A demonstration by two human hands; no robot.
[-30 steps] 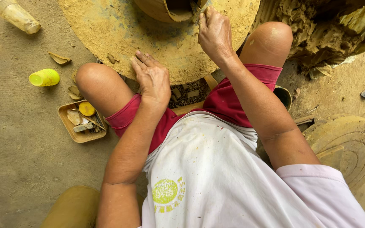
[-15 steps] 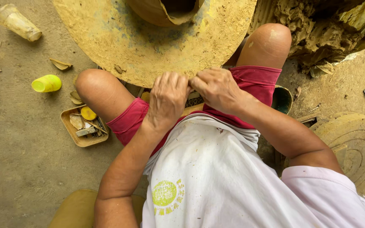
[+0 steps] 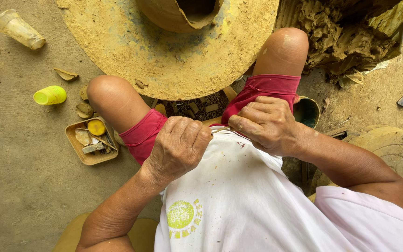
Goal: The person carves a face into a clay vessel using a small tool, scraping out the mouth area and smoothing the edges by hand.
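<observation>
My left hand [image 3: 178, 147] and my right hand [image 3: 267, 123] are drawn in close over my lap, against the hem of my white shirt [image 3: 239, 196]. Both have their fingers curled. A thin pale tool [image 3: 221, 130] spans the small gap between them, and each end disappears under a hand's fingertips. Ahead of my knees lies the clay-coated round wheel [image 3: 131, 51] with a clay pot [image 3: 178, 14] on it, its rim uneven. Both hands are well back from the pot.
A small tray [image 3: 73, 140] with a yellow lid and small tools lies on the floor by my left knee. Near it are a yellow cup [image 3: 50, 95] and a tipped plastic cup [image 3: 17, 29]. A heap of raw clay [image 3: 346, 32] is at the right, and a round disc [image 3: 397, 156] lower right.
My right hand came down from the pot's rim and my left hand came off the wheel's edge. Both moved back to my lap and closed together on the thin tool.
</observation>
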